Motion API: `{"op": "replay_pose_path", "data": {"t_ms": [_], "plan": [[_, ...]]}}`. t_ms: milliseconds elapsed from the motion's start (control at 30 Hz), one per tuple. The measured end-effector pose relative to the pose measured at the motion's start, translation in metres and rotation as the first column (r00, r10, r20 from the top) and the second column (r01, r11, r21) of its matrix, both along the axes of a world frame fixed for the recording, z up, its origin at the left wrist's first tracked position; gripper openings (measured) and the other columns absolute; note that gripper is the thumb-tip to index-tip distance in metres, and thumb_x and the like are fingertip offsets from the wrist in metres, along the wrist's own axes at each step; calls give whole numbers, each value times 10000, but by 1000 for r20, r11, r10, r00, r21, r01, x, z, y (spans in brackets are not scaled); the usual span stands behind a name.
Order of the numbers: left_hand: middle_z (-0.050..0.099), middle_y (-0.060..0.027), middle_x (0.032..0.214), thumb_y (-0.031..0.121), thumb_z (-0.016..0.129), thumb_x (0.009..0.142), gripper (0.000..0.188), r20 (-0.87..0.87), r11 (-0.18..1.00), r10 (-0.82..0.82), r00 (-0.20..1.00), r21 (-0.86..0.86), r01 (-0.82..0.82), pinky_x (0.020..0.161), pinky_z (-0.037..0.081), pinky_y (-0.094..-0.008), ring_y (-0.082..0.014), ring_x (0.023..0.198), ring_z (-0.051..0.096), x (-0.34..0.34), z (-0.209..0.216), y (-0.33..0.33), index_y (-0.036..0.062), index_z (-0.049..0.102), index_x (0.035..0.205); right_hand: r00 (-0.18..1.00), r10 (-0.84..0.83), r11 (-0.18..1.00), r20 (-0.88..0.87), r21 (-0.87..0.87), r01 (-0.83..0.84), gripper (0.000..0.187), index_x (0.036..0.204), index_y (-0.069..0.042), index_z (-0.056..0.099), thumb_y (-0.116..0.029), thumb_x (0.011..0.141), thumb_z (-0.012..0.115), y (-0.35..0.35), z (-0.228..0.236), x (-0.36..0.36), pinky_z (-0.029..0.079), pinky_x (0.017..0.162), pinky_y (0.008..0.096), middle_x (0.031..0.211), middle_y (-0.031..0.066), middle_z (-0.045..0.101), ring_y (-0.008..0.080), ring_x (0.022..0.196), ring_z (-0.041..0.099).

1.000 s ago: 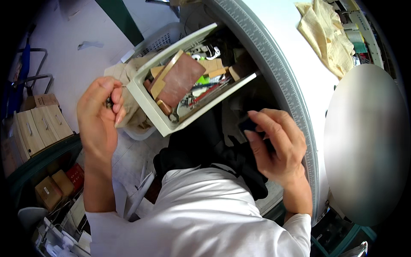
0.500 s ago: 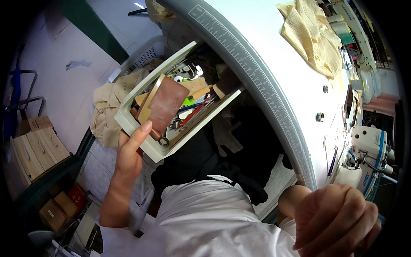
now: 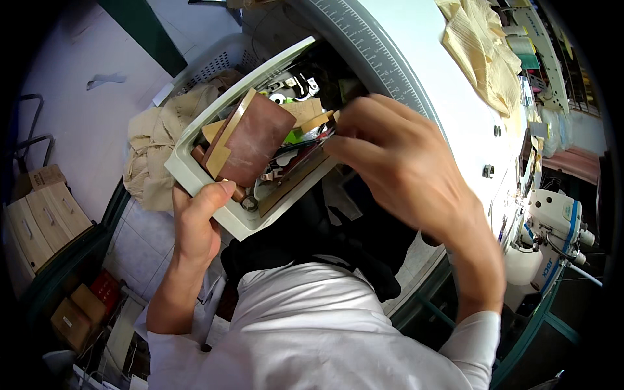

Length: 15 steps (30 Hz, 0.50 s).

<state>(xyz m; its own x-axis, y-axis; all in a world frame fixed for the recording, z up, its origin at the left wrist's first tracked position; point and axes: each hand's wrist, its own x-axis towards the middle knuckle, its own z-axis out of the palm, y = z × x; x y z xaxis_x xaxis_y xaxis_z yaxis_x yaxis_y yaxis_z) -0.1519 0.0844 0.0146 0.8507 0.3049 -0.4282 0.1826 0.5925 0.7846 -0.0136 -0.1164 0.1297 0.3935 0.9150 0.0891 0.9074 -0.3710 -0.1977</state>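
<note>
A pale grey drawer (image 3: 260,225) is pulled out from below the table edge. My left hand (image 3: 198,224) grips its near left corner, thumb over the rim and fingers under it. Inside lie a brown notebook (image 3: 258,136) with a tan edge strip, wooden strips (image 3: 311,112), a metal sewing part (image 3: 296,88) and several slim tools. Above the drawer's right side is my right hand (image 3: 390,153), its fingers curled together at the slim tools. Motion smears it, and whatever its fingertips hold is hidden.
The white table (image 3: 465,97) has a grey curved edge with ruler markings. Cream cloth (image 3: 481,49) lies on it, and a sewing machine (image 3: 549,234) stands at the right. Beside the drawer are a beige cloth heap (image 3: 159,146) and a perforated basket (image 3: 211,75); wooden drawers (image 3: 49,224) stand far left.
My right hand has swung from the lower right to over the drawer's right side. The left hand keeps its hold on the drawer, and the view has shifted slightly.
</note>
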Motion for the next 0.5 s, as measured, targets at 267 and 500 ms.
{"op": "replay_pose_path", "data": {"t_ms": [267,500], "plan": [[653,-81,868,75,624,797,302,47,999,-41,998,0,41,700,510,-306,-148,742,626,0,3,2,-31,601,1080,907,394,886,145,-321,-334,163,602,-15,622,-45,752,678,31,-29,42,577,713,296,789,57,614,184,771,642],[648,-64,862,128,636,829,307,59,999,-35,998,36,33,669,498,-293,-130,727,617,-1,6,1,-24,616,1095,810,554,757,192,-521,-394,29,848,-61,696,-84,841,679,41,-14,48,574,832,276,868,73,680,193,883,687]]}}
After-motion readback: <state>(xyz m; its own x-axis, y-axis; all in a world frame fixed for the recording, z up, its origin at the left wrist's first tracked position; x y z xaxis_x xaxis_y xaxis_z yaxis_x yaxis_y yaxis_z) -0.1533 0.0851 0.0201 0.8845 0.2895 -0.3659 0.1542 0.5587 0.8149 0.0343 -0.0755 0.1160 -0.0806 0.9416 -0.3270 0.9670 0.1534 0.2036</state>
